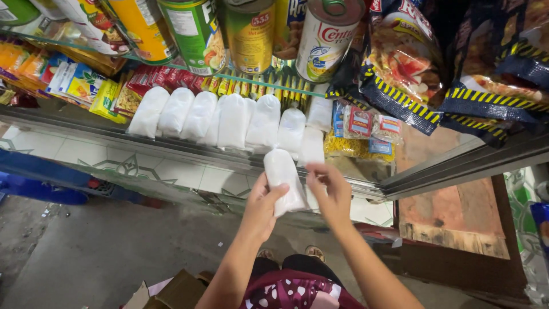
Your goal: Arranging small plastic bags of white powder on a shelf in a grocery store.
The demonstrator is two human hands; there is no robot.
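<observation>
White pouch [284,182] gripped by left hand [262,207], right hand [331,191] (maybe pinching edge); similar pouches [229,119] shelved.

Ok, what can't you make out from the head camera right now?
- White packet held in both hands: its contents cannot be told; left hand covers its lower side.
- Right hand: fingertips hidden behind the packet.
- Cans on the upper shelf: tops cut off by the frame's top edge.
- Small packets on the shelf: too small to identify.
- Cardboard box: cut off by the bottom edge.
</observation>
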